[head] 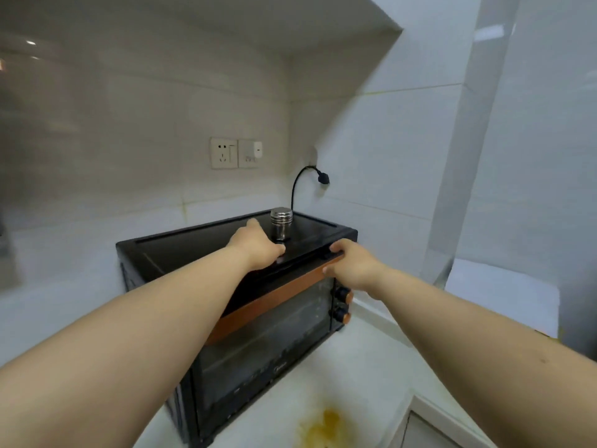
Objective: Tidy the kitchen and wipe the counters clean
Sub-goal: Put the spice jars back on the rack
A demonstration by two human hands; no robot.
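A black toaster oven (181, 250) with a copper handle bar (274, 295) stands on the white counter (365, 360) in the corner. On its top sits a steel shaker (281, 223), upright. My left hand (256, 245) rests on the oven's top just left of the shaker, thumb stretched out, fingers loosely bent at the shaker's base. At the right end of the copper bar my right hand (350, 265) grips it, fingers over the top and thumb beneath. A yellow-brown stain (326, 428) marks the counter in front of the oven.
The oven's black cord and plug (322, 179) hang loose behind it, not in the wall sockets (235, 153). Two copper-tipped knobs (343, 303) sit on the oven's right front. Tiled walls close in behind and to the right. The counter's edge (429, 409) runs at lower right.
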